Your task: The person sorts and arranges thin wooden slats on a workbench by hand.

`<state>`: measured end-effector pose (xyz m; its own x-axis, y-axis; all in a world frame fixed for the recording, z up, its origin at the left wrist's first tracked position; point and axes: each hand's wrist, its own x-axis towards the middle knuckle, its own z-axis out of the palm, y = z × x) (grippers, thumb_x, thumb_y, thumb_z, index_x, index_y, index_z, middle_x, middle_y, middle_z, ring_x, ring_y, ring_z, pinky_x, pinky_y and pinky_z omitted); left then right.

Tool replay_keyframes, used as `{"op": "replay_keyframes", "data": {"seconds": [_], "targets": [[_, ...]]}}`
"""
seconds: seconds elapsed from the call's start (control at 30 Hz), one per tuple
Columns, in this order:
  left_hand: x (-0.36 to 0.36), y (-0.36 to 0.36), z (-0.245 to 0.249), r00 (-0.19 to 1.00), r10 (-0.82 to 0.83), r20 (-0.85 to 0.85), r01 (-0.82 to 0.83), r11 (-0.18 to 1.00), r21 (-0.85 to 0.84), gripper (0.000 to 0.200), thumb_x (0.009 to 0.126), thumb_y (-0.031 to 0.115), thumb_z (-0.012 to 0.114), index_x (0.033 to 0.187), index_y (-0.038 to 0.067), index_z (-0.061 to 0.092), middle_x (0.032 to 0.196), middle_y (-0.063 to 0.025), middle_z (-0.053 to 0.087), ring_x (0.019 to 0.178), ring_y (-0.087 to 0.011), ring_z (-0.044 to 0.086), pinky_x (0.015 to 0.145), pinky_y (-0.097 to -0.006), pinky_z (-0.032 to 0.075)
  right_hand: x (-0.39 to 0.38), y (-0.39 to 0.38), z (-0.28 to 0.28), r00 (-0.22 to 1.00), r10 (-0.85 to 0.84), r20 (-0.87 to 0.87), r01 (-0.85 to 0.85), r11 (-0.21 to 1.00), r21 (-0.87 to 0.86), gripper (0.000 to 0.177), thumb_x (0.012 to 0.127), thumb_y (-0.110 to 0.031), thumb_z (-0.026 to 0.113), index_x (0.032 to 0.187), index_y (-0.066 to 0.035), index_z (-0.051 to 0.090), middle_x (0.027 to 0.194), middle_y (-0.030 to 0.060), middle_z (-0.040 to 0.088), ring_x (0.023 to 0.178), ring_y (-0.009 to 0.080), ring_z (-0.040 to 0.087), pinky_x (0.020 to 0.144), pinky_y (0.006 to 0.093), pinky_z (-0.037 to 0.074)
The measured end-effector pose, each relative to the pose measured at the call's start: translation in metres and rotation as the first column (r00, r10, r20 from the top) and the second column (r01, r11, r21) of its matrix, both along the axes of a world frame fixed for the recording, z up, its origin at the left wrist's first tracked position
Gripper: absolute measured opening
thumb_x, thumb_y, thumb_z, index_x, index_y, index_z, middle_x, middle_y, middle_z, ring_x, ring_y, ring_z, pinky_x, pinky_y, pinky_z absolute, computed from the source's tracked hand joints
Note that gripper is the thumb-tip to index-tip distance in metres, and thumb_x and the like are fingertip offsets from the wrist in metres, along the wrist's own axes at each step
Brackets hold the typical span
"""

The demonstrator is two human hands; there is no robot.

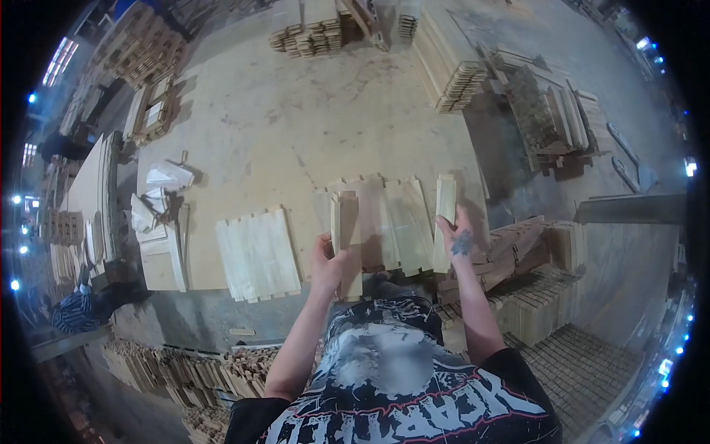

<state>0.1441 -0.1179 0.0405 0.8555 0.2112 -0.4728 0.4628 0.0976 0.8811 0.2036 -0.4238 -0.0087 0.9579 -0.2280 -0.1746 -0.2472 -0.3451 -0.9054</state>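
Note:
My left hand [326, 264] is wrapped round a short stack of pale wooden boards [345, 222], held upright over the table. To the right, my right hand [456, 228] grips another narrow wooden board [446, 201] near its middle. Between the two hands, several boards lie side by side on the table as a panel [401, 222], partly hidden by the held stack. A separate light panel of joined boards [259, 255] lies left of my left hand.
The large table [274, 133] carries crumpled white wrapping [168, 174] at left and board stacks [307, 37] at its far edge. A tall board stack [447, 63] stands back right. Wood piles [547, 311] flank me, and a person [76, 311] is at far left.

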Motion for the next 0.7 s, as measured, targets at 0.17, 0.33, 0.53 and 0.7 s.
{"op": "replay_keyframes", "data": {"seconds": [0.17, 0.33, 0.53, 0.7], "targets": [[0.011, -0.019, 0.0, 1.0, 0.012, -0.004, -0.012, 1.0, -0.018, 0.042, 0.088, -0.001, 0.065, 0.128, -0.001, 0.051, 0.108, -0.0112, 0.068, 0.097, -0.0174, 0.066, 0.085, -0.0317, 0.053, 0.011, -0.015, -0.001, 0.992, 0.059, -0.113, -0.098, 0.923, -0.373, 0.06, 0.088, -0.02, 0.074, 0.144, -0.013, 0.053, 0.131, 0.0174, 0.062, 0.118, 0.0279, 0.062, 0.096, 0.0414, 0.051], [0.01, -0.021, 0.012, 0.997, 0.08, -0.011, -0.08, 0.997, -0.003, 0.04, 0.088, 0.0, 0.065, 0.126, 0.0, 0.051, 0.106, -0.0113, 0.068, 0.095, -0.0171, 0.066, 0.084, -0.0326, 0.054, 0.011, -0.015, -0.009, 0.998, 0.047, -0.05, -0.065, 0.867, -0.494, 0.06, 0.084, -0.031, 0.078, 0.139, -0.019, 0.058, 0.115, 0.0144, 0.059, 0.111, 0.0329, 0.06, 0.092, 0.0466, 0.051], [-0.001, -0.009, 0.0, 0.988, 0.151, -0.034, -0.152, 0.988, -0.023, 0.039, 0.089, 0.001, 0.064, 0.125, 0.001, 0.05, 0.104, -0.0107, 0.068, 0.091, -0.0162, 0.066, 0.081, -0.0319, 0.054, 0.004, -0.004, 0.006, 0.997, 0.034, -0.072, -0.063, 0.894, -0.444, 0.06, 0.081, -0.034, 0.079, 0.135, -0.019, 0.059, 0.109, 0.0119, 0.057, 0.106, 0.0302, 0.061, 0.09, 0.0461, 0.051], [-0.002, -0.017, 0.002, 0.985, 0.168, -0.051, -0.17, 0.984, -0.053, 0.039, 0.089, 0.001, 0.064, 0.125, 0.001, 0.05, 0.104, -0.0111, 0.068, 0.091, -0.016, 0.066, 0.08, -0.0315, 0.055, 0.004, -0.007, 0.003, 0.999, 0.038, 0.005, -0.028, 0.813, -0.582, 0.063, 0.078, -0.034, 0.081, 0.135, -0.017, 0.059, 0.112, 0.0114, 0.058, 0.105, 0.0312, 0.062, 0.087, 0.0463, 0.053]]}}
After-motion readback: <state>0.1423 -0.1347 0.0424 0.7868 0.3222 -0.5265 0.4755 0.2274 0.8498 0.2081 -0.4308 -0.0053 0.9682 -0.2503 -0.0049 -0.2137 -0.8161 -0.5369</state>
